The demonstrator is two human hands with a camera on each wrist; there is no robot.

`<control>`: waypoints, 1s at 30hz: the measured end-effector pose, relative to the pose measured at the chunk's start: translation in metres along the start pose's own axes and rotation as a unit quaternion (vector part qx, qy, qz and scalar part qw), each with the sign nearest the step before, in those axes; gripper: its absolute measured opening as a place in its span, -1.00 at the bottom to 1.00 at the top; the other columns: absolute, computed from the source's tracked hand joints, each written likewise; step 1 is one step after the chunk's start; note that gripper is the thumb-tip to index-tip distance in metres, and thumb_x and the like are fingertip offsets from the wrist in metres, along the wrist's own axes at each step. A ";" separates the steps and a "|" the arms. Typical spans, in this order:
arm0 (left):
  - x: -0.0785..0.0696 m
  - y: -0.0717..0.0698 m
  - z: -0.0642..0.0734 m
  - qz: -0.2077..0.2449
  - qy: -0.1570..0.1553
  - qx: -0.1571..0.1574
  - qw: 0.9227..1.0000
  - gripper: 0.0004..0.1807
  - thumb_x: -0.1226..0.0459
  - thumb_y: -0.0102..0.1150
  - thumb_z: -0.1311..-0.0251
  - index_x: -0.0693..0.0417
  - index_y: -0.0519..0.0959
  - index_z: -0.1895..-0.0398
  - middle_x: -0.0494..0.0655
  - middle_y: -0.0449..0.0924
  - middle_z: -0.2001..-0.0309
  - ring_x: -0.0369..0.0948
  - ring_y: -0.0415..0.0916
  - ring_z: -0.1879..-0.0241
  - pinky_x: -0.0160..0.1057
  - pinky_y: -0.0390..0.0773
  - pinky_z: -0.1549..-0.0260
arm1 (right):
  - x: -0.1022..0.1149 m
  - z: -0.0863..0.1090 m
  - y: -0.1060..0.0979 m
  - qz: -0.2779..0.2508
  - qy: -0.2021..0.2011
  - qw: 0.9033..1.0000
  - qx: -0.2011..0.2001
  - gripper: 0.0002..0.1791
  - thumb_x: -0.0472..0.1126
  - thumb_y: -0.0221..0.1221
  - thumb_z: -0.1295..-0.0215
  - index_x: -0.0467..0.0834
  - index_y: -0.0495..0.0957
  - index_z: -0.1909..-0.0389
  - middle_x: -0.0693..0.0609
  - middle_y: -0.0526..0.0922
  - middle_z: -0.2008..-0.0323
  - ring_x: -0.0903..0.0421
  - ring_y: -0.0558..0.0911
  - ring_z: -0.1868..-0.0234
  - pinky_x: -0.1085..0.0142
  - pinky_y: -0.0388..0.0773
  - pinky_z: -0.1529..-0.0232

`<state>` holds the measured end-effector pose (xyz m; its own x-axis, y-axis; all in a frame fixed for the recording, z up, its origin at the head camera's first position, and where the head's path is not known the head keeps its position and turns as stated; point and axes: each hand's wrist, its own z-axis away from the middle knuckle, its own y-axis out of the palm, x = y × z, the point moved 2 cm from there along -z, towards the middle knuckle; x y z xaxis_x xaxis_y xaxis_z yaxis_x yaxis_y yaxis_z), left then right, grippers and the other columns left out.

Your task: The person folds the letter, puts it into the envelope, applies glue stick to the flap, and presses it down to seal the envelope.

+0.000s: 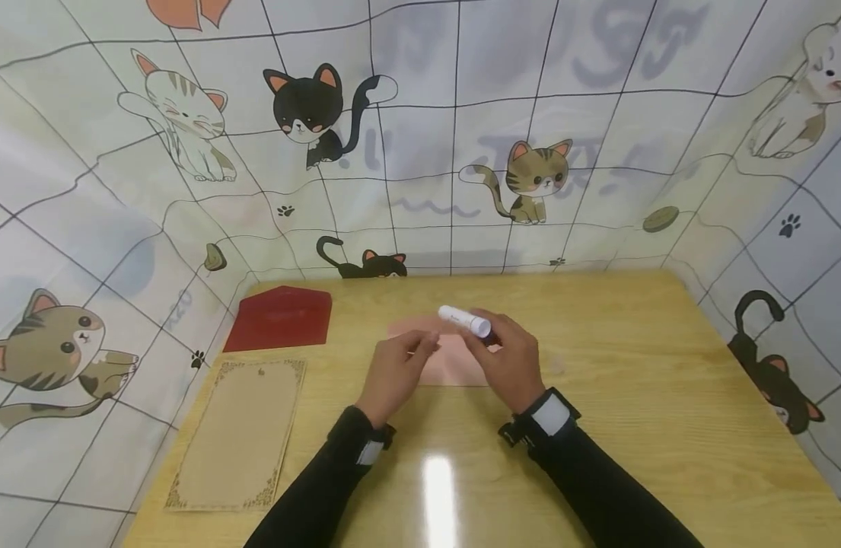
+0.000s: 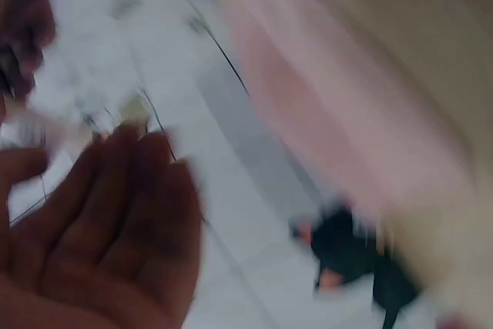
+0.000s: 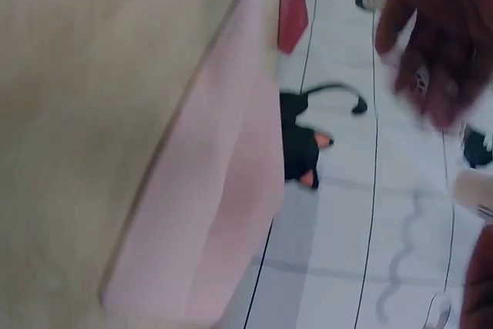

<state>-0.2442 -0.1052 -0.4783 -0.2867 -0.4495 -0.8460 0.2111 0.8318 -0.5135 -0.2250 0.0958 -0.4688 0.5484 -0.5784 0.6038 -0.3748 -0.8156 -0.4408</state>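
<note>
A white glue stick (image 1: 464,321) is held slantwise in my right hand (image 1: 512,358), above a pink envelope (image 1: 453,365) on the table. Only the tube's pale end (image 3: 471,190) shows at the edge of the right wrist view. My left hand (image 1: 396,373) hovers over the envelope's left side, its fingers loosely bent and apart from the tube. Blurred fingers of this hand (image 2: 115,236) fill the lower left of the left wrist view, with nothing seen in them. Both hands partly cover the envelope in the head view.
A red envelope (image 1: 279,318) lies at the table's back left corner. In front of it is a tan sheet with an ornate border (image 1: 238,434). Cat-printed white cloth (image 1: 420,152) hangs behind the wooden table (image 1: 639,426) and along both sides.
</note>
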 end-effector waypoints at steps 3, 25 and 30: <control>0.017 -0.014 -0.005 -0.258 0.042 0.025 0.965 -0.72 0.08 0.10 -0.38 -0.04 0.66 0.00 -0.13 0.73 0.06 -0.20 0.58 0.03 -0.08 0.60 0.00 | -0.023 -0.016 0.000 0.018 0.073 0.996 0.055 -0.64 0.12 0.20 -0.34 0.00 0.60 0.00 0.07 0.72 0.29 0.29 0.60 0.39 0.20 0.65 0.44; 0.050 0.017 -0.006 -0.452 0.142 0.114 0.873 -0.82 0.19 0.12 -0.31 -0.01 0.59 0.44 -0.16 0.49 0.59 -0.25 0.32 0.60 -0.20 0.52 0.59 | -0.053 -0.043 0.085 0.161 0.022 0.919 0.360 -0.60 0.04 0.03 -0.48 -0.24 0.35 0.04 -0.06 0.58 0.40 0.14 0.55 0.44 0.20 0.57 0.39; 0.048 0.007 -0.004 -0.439 0.126 0.099 0.884 -0.84 0.19 0.14 -0.32 0.06 0.65 0.29 -0.14 0.50 0.58 -0.24 0.33 0.58 -0.21 0.54 0.53 | -0.054 -0.044 0.083 0.157 0.019 0.918 0.363 -0.64 0.01 0.03 -0.47 -0.25 0.31 0.09 -0.07 0.57 0.44 0.15 0.54 0.48 0.22 0.56 0.42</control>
<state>-0.2602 -0.1196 -0.5221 -0.6148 -0.7861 -0.0639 -0.0430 0.1143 -0.9925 -0.3187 0.0584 -0.5087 0.4662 -0.7950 0.3882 0.0943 -0.3916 -0.9153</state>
